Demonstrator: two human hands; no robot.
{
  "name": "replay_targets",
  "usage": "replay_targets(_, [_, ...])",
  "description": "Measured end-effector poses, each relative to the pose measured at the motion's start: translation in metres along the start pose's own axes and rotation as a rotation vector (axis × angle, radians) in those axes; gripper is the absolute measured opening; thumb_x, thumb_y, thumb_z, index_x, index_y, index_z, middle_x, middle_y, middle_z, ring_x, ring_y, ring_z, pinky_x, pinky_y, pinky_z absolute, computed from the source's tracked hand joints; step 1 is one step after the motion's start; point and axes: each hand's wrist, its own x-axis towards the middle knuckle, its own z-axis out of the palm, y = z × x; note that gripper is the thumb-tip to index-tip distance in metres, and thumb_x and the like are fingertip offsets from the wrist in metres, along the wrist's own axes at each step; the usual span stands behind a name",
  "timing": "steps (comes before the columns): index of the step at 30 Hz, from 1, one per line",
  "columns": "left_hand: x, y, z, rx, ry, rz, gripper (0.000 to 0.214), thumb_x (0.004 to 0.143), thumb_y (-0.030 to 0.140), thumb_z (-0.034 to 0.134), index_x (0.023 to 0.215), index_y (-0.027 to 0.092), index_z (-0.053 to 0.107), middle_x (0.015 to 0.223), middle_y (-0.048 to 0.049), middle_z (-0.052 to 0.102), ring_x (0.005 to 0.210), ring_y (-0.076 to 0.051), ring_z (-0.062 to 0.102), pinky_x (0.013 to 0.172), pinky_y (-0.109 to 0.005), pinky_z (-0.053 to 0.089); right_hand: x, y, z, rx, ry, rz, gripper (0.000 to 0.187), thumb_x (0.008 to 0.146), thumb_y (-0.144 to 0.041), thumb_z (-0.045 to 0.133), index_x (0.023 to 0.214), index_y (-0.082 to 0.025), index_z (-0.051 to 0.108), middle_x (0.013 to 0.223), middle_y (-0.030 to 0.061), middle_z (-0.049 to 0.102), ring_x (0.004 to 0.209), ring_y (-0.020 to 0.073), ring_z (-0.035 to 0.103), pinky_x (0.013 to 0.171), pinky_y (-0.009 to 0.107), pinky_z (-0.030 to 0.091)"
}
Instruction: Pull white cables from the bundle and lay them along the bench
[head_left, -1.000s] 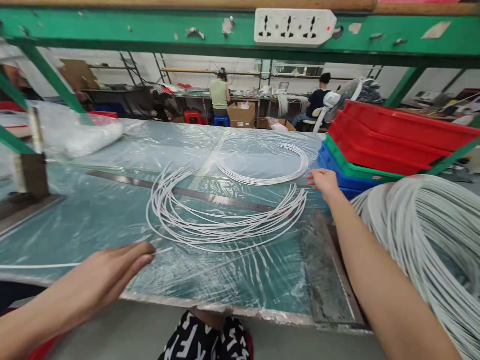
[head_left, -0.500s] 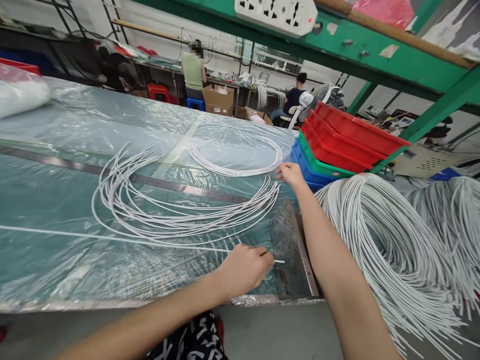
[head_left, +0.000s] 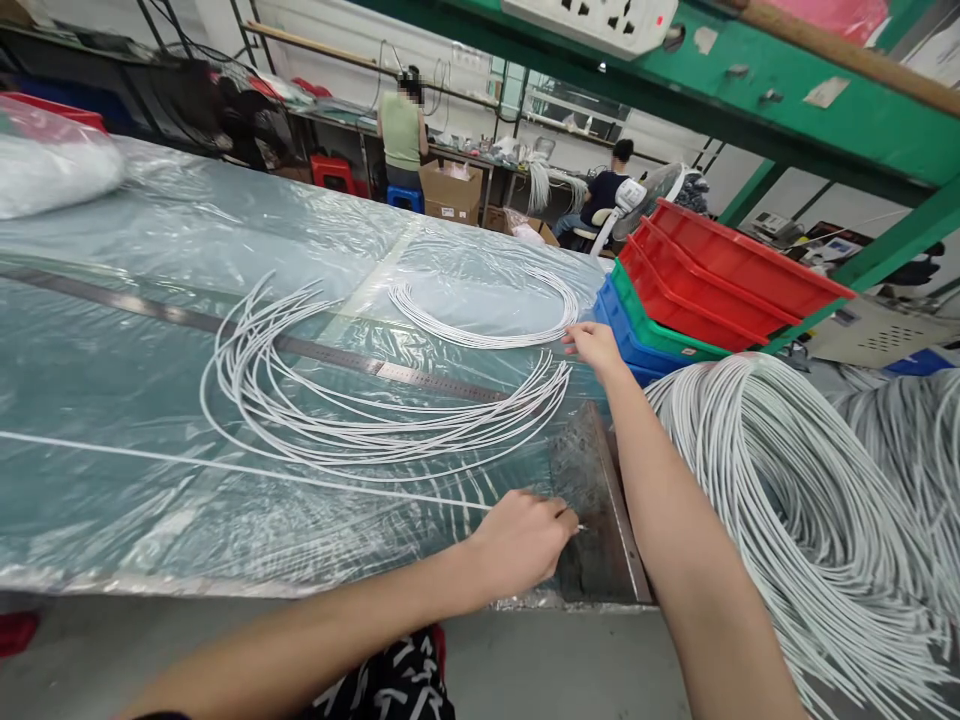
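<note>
My left hand (head_left: 529, 540) is closed on a long white cable (head_left: 300, 470), with a tiny tip of it poking past the fingers over a dark metal plate (head_left: 581, 465). A straight metal edge (head_left: 622, 520) runs along the plate's right side. Beyond the plate, my right hand (head_left: 596, 347) has its fingers bent together; whatever they grip is hidden. Its fingertips are close to the end of a neat far bundle of white cables (head_left: 480, 338). A looser bundle of cut cables (head_left: 375, 435) lies curved between the hands and the far bundle.
A steel ruler (head_left: 405, 375) crosses the plastic-covered table (head_left: 262, 540). Red, green and blue bins (head_left: 720, 285) are stacked at the right, beside big cable coils (head_left: 810, 500). A green frame with a power strip (head_left: 600, 20) hangs overhead. Two people (head_left: 403, 130) sit farther back.
My left hand has slid right with the cable, so less of its end shows beyond the fingers. The right hand stays near the same spot; the view has shifted slightly.
</note>
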Motion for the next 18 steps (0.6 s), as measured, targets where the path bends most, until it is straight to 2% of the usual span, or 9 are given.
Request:
replay_targets(3, [0.001,0.003,-0.001,0.005,-0.004,0.009,0.009,0.084,0.009,0.049,0.081,0.016,0.054,0.077,-0.0017,0.060,0.062,-0.017,0.058,0.046,-0.030,0.036,-0.002,-0.001,0.001,-0.017,-0.011,0.006,0.013,0.085,-0.018,0.055,0.080,-0.013,0.065,0.080,0.0042,0.070,0.059,0.0135,0.063,0.050,0.018,0.043])
replay_targets(6, [-0.001,0.005,0.000,0.006,-0.012,-0.005,0.002,0.082,0.016,0.055,0.081,0.016,0.054,0.079,-0.0019,0.061,0.063,-0.018,0.060,0.046,-0.030,0.037,-0.006,-0.002,0.002,-0.039,-0.030,0.007,0.015,0.086,-0.021,0.055,0.080,-0.013,0.066,0.082,0.0052,0.070,0.062,0.0153,0.064,0.050,0.019,0.043])
replay_targets(11, [-0.005,0.007,0.007,0.004,-0.020,-0.016,0.017,0.080,0.031,0.063,0.084,0.016,0.055,0.079,-0.0022,0.064,0.062,-0.018,0.061,0.045,-0.028,0.038,-0.014,-0.005,0.005,-0.079,-0.097,0.028,0.017,0.086,-0.025,0.053,0.083,-0.013,0.065,0.086,0.0074,0.070,0.066,0.0181,0.066,0.051,0.020,0.045])
replay_targets(14, [-0.001,0.004,0.019,0.033,-0.012,-0.025,0.017,0.085,0.033,0.059,0.088,0.016,0.058,0.080,-0.0016,0.066,0.063,-0.017,0.062,0.043,-0.027,0.037,-0.023,-0.008,0.010,-0.136,-0.244,0.068,0.019,0.087,-0.026,0.049,0.087,-0.013,0.064,0.088,0.0078,0.069,0.066,0.0181,0.066,0.049,0.020,0.044])
replay_targets(18, [0.005,-0.006,0.041,-0.056,-0.009,0.033,0.013,0.091,0.030,0.053,0.093,0.022,0.063,0.084,-0.0018,0.068,0.069,-0.015,0.064,0.040,-0.024,0.037,-0.037,-0.007,0.020,-0.234,-0.593,0.113,0.024,0.086,-0.033,0.049,0.090,-0.014,0.063,0.090,0.0092,0.069,0.063,0.0185,0.065,0.044,0.019,0.042])
